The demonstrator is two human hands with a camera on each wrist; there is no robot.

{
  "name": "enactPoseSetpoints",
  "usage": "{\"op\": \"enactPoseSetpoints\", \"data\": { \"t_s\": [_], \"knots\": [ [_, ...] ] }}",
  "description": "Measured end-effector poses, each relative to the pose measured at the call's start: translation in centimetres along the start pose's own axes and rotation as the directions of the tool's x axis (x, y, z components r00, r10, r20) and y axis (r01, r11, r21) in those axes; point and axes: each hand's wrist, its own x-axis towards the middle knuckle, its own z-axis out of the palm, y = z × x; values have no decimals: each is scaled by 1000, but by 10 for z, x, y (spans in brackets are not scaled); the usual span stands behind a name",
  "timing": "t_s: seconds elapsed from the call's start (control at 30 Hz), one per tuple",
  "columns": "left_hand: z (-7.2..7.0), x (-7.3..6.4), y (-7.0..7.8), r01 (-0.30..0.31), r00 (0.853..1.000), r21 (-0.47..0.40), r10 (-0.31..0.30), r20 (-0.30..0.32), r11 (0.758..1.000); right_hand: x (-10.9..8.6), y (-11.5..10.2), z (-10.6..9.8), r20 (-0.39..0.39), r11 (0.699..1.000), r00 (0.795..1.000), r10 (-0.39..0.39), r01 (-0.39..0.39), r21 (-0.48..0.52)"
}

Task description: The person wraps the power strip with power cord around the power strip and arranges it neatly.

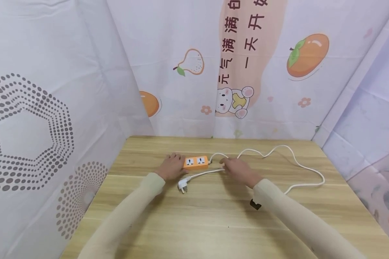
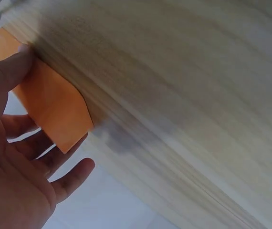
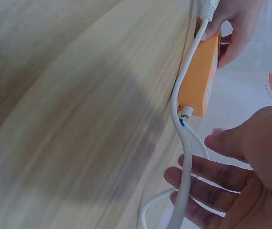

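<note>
An orange power strip point(image 1: 194, 167) with two white sockets lies on the wooden table. My left hand point(image 1: 172, 167) grips its left end. In the left wrist view the thumb presses one side of the strip point(image 2: 55, 105), with fingers behind it. My right hand point(image 1: 240, 171) is over the white cord point(image 1: 306, 185), right of the strip. The right wrist view has this hand point(image 3: 250, 176) with thumb and fingers apart, the cord point(image 3: 178, 90) running across the fingers. Blue and yellowish wire point(image 3: 182, 122) shows where the cord enters the strip. A white plug point(image 1: 182, 184) lies near my left hand.
The cord loops widely over the right side of the wooden table point(image 1: 194, 226). A small black piece point(image 1: 255, 204) shows under my right sleeve. Printed curtains point(image 1: 188, 32) hang behind and on both sides of the table.
</note>
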Motion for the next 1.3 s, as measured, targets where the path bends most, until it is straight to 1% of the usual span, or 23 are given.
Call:
{"op": "enactPoseSetpoints", "data": {
  "t_s": [0.07, 0.13, 0.2, 0.3, 0.43, 0.57, 0.67, 0.73, 0.83, 0.87, 0.93, 1.0, 1.1, 1.17, 1.23, 1.3],
  "knots": [
    [1, 1, 1, 4, 1000, -19, -4, -10, 1000, 1, 0, 3, 14, 1000, 1000, -3, 2, 9],
    [1, 2, 3, 4, 1000, -14, -4, -11, 1000, 2, 0, 6, 17, 1000, 1000, -17, 17, -5],
    [0, 3, 4, 3, 1000, 7, -3, -11, 1000, 2, -1, 8, 14, 1000, 1000, -28, 28, -14],
    [-1, 3, 4, -6, 999, 51, 8, -33, 999, 3, -1, 10, 10, 999, 1000, -25, 25, -19],
    [-4, 2, 6, -31, 995, 85, 39, -91, 996, 3, -2, 10, -19, 999, 999, 44, -44, 13],
    [-10, 0, 12, -54, 986, 90, 67, -151, 995, 3, -2, 7, -82, 993, 990, 113, -109, 49],
    [-17, -6, 17, -68, 976, 68, 81, -205, 995, 3, -2, 6, -164, 990, 978, 131, -122, 65],
    [-20, -10, 20, -74, 969, 45, 83, -234, 996, 2, -3, 4, -232, 990, 963, 134, -118, 81],
    [-25, -16, 25, -81, 958, 20, 84, -275, 996, 2, -6, -2, -312, 993, 943, 111, -90, 82],
    [-27, -18, 26, -85, 954, 15, 86, -286, 996, 1, -8, -4, -323, 995, 942, 95, -76, 71],
    [-28, -23, 28, -93, 947, 5, 90, -309, 996, 1, -11, -7, -333, 999, 941, 54, -49, 23],
    [-29, -27, 30, -100, 938, 25, 102, -331, 995, 0, -14, -10, -316, 999, 949, 21, -35, -39],
    [-28, -32, 32, -125, 918, 43, 132, -373, 991, -1, -16, -12, -277, 994, 961, 2, -32, -101],
    [-27, -34, 33, -148, 900, 56, 158, -406, 987, -2, -16, -12, -252, 991, 968, 7, -40, -126],
    [-26, -36, 34, -167, 884, 66, 179, -432, 984, -2, -16, -11, -250, 987, 968, -1, -39, -155],
    [-26, -38, 35, -179, 874, 80, 196, -445, 981, -1, -15, -11, -276, 983, 961, -24, -28, -181]
  ]
}}
